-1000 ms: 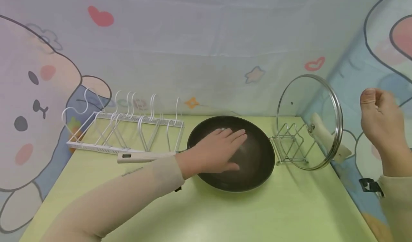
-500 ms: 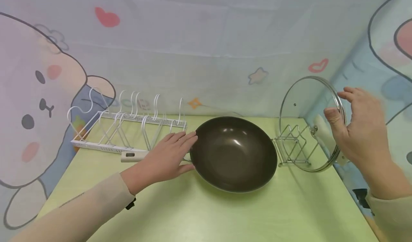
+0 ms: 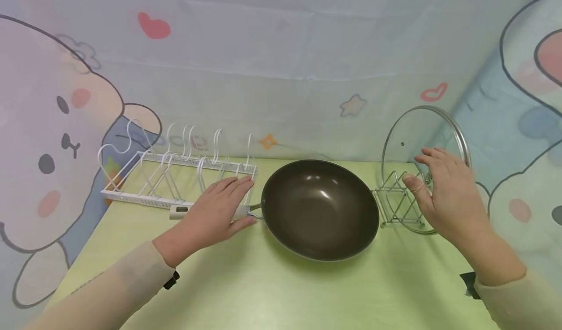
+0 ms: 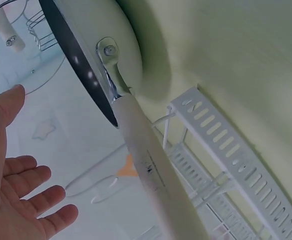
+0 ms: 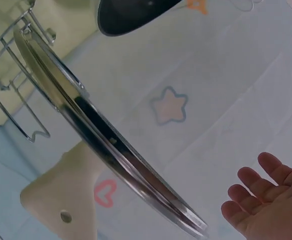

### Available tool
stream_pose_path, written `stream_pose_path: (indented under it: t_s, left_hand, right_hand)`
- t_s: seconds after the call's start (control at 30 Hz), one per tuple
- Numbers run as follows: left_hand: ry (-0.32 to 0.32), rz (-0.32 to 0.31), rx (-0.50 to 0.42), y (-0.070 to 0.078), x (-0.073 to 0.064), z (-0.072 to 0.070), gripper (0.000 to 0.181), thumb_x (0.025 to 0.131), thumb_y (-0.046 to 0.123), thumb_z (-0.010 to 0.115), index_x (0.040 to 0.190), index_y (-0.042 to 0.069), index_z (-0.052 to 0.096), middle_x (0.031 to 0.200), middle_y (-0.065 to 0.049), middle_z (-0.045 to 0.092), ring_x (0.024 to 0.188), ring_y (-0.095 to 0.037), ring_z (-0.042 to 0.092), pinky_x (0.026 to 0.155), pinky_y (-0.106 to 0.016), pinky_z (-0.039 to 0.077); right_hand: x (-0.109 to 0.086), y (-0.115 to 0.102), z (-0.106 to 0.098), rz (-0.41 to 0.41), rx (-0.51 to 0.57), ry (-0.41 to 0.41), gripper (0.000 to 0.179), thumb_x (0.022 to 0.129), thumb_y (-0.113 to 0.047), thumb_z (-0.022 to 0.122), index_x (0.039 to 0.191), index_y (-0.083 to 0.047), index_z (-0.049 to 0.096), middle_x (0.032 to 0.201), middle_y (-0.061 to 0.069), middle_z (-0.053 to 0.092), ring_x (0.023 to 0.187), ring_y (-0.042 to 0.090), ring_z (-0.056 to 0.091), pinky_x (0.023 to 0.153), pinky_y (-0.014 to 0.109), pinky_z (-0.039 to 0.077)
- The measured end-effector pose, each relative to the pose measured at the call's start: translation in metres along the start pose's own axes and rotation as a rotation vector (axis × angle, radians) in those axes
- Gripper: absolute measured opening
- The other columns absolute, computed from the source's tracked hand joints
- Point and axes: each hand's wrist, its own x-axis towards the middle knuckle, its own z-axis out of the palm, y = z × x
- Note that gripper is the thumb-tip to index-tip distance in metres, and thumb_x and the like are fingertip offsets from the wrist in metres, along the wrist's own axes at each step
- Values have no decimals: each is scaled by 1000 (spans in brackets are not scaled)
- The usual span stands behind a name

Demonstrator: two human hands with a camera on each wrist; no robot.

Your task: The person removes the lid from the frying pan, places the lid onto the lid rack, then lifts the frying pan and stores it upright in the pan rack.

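A dark-coated wok (image 3: 318, 208) sits on the table, its beige handle (image 3: 177, 212) pointing left. Over that handle hovers my left hand (image 3: 212, 215), fingers straight; the left wrist view has the hand (image 4: 20, 185) apart from the handle (image 4: 151, 165). A glass lid (image 3: 406, 125) with a metal rim stands on edge in a small wire rack (image 3: 401, 220). My right hand (image 3: 456, 198) is beside the lid, fingers spread and relaxed, holding nothing. It hides the lid's beige knob in the head view; the knob (image 5: 60, 190) shows in the right wrist view.
At the back left, a white rack (image 3: 147, 200) with several upright wire loops stands behind the wok's handle. The green table (image 3: 303, 296) is backed by a printed cloth (image 3: 281, 52), which also hangs along both sides.
My left hand has drawn back left from over the wok to above its handle. My right hand has come in leftward to the lid, and its curled fingers have opened.
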Motion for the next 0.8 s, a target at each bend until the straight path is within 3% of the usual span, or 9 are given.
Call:
stream_pose_path:
  t_s: [0.23, 0.33, 0.8]
  left_hand:
    - [10, -23, -18, -5, -6, 6, 84, 97, 51, 75, 158, 1, 46, 162, -17, 53, 145, -42, 53, 121, -58, 44]
    - [6, -34, -26, -8, -8, 8, 84, 97, 51, 76, 158, 0, 46, 161, -18, 53, 145, -42, 53, 121, -58, 44]
    - [-16, -52, -68, -10, -11, 17, 82, 98, 49, 76, 158, 1, 47, 161, -17, 54, 145, -41, 54, 120, -59, 45]
  right_hand:
    - [-11, -3, 16, 35, -16, -147, 58, 109, -40, 61, 143, 7, 55, 154, 33, 51, 147, 55, 41, 127, 67, 26]
    - [-13, -3, 21, 47, -11, -179, 59, 109, -41, 62, 143, 7, 55, 155, 32, 50, 146, 55, 42, 122, 70, 30]
    - [-28, 2, 40, 46, 10, -166, 56, 105, -36, 69, 136, 9, 59, 147, 33, 57, 138, 56, 50, 114, 71, 37]
